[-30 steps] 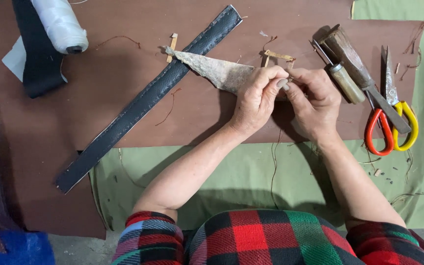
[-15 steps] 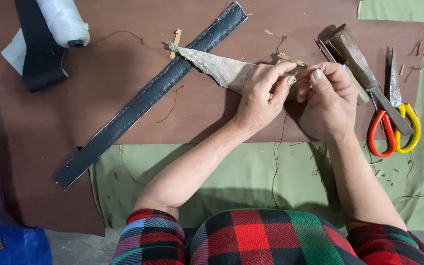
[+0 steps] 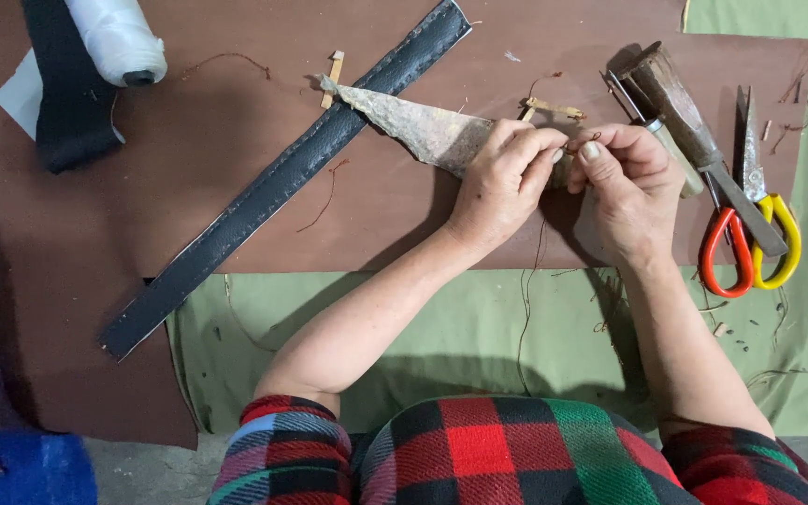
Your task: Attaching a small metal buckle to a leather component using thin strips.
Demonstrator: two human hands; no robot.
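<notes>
Leather wedge pinched, both hands' fingers curled

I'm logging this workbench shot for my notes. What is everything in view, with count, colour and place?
leather strap: one, black with stitched edges, diagonal across the brown sheet
brown sheet: one, covers most of the bench
green cloth: one, under the sheet, near edge and right
tapered leather piece: one, mottled tan, held at its wide end
thread spool: one, white, top left
scissors: one pair, red and yellow handles, right
wooden-handled tool: one, brown, beside the scissors
left hand: grips the piece
right hand: pinches thin thread at the piece
</notes>
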